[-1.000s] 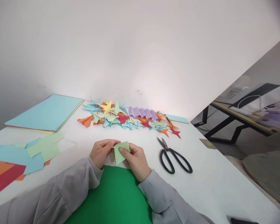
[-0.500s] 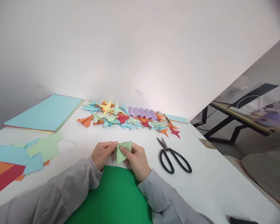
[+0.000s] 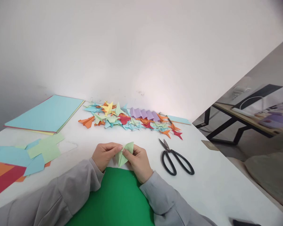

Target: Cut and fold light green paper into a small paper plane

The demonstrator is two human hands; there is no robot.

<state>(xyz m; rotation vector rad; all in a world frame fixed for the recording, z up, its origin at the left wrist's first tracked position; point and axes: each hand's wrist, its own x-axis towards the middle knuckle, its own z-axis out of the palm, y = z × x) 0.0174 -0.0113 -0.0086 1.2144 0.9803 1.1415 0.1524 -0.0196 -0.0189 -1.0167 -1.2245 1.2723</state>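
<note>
Left hand [image 3: 105, 156] and right hand [image 3: 139, 162] each pinch green paper [image 3: 122, 159], held between them near front edge of table [image 3: 214, 182]. Scissors [image 3: 170, 151] lie part-open to the right; folded shapes [image 3: 124, 119] farther back

White wall [image 3: 141, 47] behind white table [image 3: 217, 182], second desk [image 3: 223, 108] off right

Wall plain, small dark smudges [image 3: 140, 93] just above the table's back edge; light brightest mid-wall, greyer toward left. Past its right end: desk has wood-look top, angled black legs [image 3: 221, 127], grey floor [image 3: 232, 153] below; that side slightly blurred
</note>
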